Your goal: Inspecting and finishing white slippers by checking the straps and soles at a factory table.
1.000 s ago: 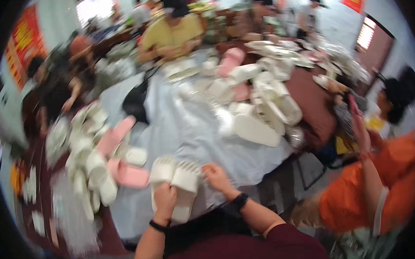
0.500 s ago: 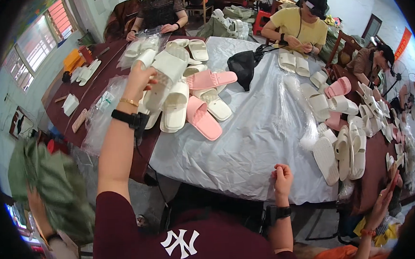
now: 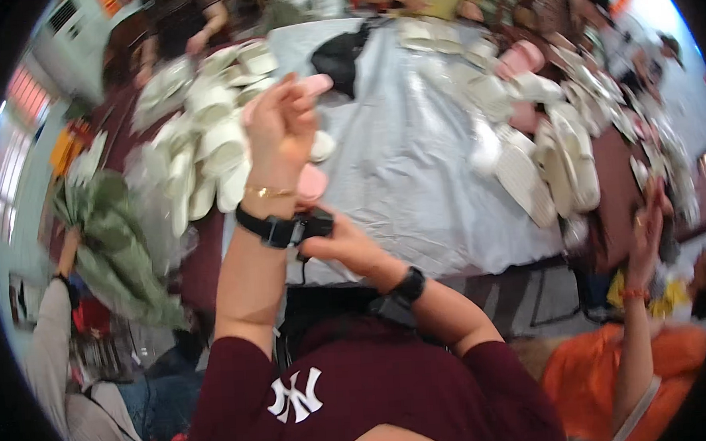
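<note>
My left hand is raised over the near left part of the table, loosely bent fingers a little apart, with no object visible in it. Behind it lie a pink slide slipper and another pink slipper, both partly hidden by the hand and wrist. My right hand reaches across and grips the black wrist device strapped to my left wrist; its thumb is on the near side, the other fingers mostly hidden. White slide slippers are heaped just left of my left hand. Motion blurs the picture.
A grey-white sheet covers the table's middle. A black mesh bag lies toward the back. More white slippers are piled at right. At left, another person holds a green sack; an orange-clad person is close at right.
My left hand has left the white slippers and come nearer. My right hand has crossed left onto the wrist device. The view has shifted, and the green sack at left has moved toward the table.
</note>
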A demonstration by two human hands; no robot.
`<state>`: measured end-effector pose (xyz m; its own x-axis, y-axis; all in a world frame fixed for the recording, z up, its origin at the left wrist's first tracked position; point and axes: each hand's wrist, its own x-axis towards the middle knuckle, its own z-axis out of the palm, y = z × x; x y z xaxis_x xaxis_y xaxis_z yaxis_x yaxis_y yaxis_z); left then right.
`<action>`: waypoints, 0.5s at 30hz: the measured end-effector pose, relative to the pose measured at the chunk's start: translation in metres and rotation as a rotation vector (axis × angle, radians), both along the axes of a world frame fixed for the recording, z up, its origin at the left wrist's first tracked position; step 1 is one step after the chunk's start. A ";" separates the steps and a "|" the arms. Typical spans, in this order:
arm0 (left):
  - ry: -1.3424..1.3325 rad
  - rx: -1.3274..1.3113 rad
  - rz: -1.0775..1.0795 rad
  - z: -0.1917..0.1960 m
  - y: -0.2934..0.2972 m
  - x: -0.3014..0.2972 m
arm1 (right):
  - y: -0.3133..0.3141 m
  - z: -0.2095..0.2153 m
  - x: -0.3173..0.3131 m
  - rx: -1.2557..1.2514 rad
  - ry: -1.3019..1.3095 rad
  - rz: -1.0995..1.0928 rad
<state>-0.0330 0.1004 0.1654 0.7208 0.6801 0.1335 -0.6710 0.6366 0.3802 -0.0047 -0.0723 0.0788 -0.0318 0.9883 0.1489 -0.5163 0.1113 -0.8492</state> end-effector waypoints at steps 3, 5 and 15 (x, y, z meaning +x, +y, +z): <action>0.418 0.528 0.661 0.005 -0.034 0.010 | -0.011 0.002 -0.012 -0.088 -0.017 -0.059; 0.628 0.845 0.946 -0.004 -0.041 0.014 | -0.020 0.009 -0.015 -0.107 -0.107 -0.106; 0.741 1.049 0.704 -0.029 -0.062 0.008 | -0.056 -0.015 0.031 -0.084 -0.603 -0.238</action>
